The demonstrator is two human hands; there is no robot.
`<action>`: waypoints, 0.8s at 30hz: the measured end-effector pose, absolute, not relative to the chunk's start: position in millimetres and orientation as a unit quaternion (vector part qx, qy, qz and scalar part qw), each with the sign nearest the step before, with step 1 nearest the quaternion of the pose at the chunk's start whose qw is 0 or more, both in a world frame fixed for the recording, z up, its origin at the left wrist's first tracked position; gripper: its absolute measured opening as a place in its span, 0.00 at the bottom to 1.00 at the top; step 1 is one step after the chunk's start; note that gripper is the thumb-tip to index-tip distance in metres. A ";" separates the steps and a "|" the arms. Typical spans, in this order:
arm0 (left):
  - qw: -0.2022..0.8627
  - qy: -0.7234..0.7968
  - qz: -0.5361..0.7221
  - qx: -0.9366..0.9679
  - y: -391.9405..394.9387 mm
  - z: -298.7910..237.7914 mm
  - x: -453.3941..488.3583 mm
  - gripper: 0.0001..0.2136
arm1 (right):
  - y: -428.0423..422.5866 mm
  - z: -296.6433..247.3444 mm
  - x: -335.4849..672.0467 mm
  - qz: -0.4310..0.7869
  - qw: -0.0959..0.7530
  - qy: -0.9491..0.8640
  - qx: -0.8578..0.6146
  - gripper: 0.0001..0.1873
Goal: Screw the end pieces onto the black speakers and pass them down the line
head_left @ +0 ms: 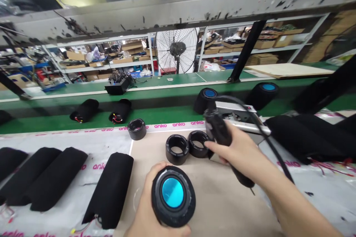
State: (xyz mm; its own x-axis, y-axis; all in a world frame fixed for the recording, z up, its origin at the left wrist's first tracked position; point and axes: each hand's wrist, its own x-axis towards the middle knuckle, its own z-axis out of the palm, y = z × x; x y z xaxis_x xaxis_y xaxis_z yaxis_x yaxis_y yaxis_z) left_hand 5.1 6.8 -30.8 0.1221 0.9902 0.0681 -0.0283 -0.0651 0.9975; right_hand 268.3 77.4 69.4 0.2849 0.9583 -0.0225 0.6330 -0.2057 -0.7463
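Head view, left hand (pixel 147 207): is gripping a cylindrical speaker (pixel 172 192), blue end showing, over the tan board (pixel 217 203).
Right hand (pixel 240 148): is clasping a black corded tool (pixel 218 127).
Two black rings (pixel 177 159): are sitting side by side beyond the speaker.

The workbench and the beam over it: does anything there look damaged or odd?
Yes, the pale beam across the top: dark, uneven patches are scattered along it, perhaps chipped paint or grime. The black cylinder in the left hand shows no obvious damage.
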 end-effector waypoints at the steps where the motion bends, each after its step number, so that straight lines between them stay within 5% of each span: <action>1: 0.520 0.445 0.491 0.539 7.1 -30.1 5.2 0.51 | 79.4 67.0 263.8 0.253 0.287 -0.557 -0.737 0.30; 14: 0.532 0.353 0.492 0.592 10.0 -34.1 3.4 0.53 | 104.0 52.7 226.1 0.159 0.043 -0.645 -0.746 0.23; 24: 0.577 0.369 0.454 0.569 9.3 -15.9 1.2 0.55 | 75.2 89.0 234.9 0.144 0.114 -0.614 -0.768 0.29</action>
